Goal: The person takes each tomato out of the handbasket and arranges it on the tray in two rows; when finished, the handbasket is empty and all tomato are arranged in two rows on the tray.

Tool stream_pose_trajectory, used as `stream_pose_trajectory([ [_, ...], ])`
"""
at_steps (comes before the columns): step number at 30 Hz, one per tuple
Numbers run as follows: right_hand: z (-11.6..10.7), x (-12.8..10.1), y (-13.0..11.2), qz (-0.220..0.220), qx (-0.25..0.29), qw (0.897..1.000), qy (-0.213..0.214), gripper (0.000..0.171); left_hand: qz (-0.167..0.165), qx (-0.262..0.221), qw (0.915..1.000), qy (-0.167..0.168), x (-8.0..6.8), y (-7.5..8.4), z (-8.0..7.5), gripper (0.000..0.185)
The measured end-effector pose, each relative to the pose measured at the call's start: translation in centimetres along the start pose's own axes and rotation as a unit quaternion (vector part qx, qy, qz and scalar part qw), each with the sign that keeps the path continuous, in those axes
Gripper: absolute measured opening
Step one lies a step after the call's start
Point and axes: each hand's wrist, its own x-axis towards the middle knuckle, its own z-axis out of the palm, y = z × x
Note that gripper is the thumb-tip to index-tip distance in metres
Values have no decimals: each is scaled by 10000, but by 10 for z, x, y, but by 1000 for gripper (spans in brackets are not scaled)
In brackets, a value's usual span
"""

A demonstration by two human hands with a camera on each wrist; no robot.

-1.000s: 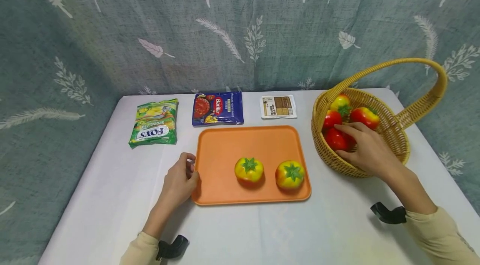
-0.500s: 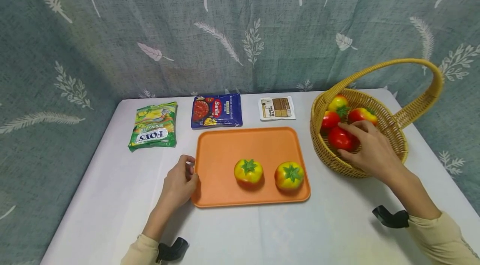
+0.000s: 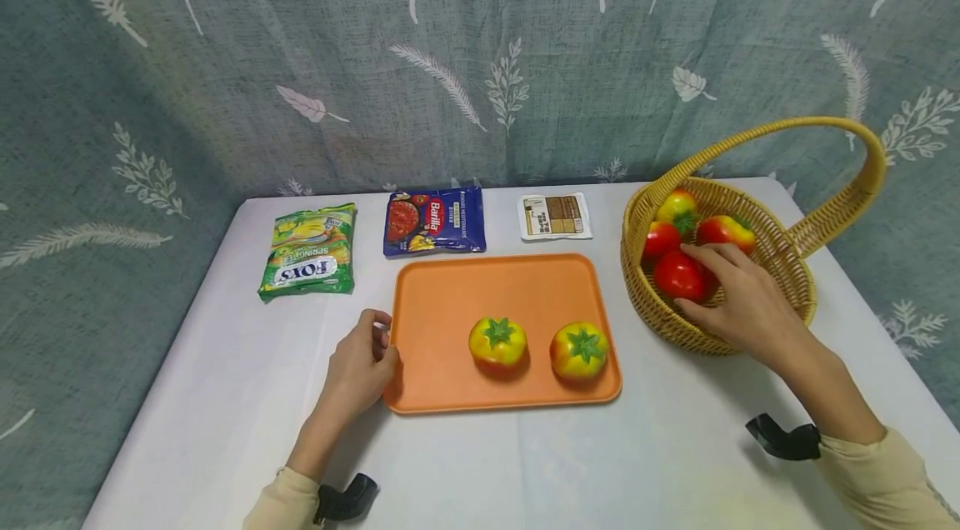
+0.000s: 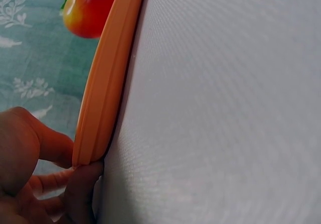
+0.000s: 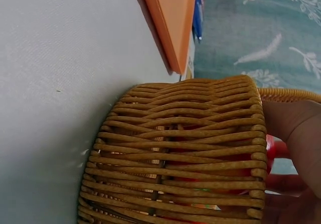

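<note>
Your right hand [image 3: 738, 305] reaches over the near rim of the wicker basket [image 3: 795, 280] at the right of the surface [image 3: 225, 397], its grip curled round the red tomato [image 3: 678, 275] that lies at the front of the pile; the fingers wrap its right side and the thumb lies below it, so you are holding that tomato inside the basket, not above it. In the right wrist view the woven wall fills the frame, red shows through the gaps, and your thumb [image 5: 296, 128] lies over the rim. Three more tomatoes sit behind it in the basket, two of them red and yellow. Your left hand [image 3: 360, 367] rests on the surface at the left edge of the orange tray [image 3: 450, 297], its grip pinching the near left corner: the left wrist view shows the thumb [image 4: 40, 143] on top of the tray lip and a finger beneath it. Two yellow-red tomatoes [image 3: 498, 340] stand side by side, apart, on the near half of the tray, green stems up. Beyond the tray lie a green candy bag [image 3: 308, 251], a blue Barilla pouch [image 3: 435, 220] and a small white packet [image 3: 555, 216], in a row before the leaf-patterned curtain [image 3: 480, 55].
</note>
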Motion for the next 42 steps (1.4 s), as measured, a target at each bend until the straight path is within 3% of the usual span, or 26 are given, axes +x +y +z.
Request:
stream_pose_trajectory([
  [27,-5,-11,-7,-60,71,9996,249,69,56,60,9999,87,-2,-3,2,35],
  [42,-11,-13,-16,-204,35,9975,679,72,86,65,9999,72,-1,0,0,35],
])
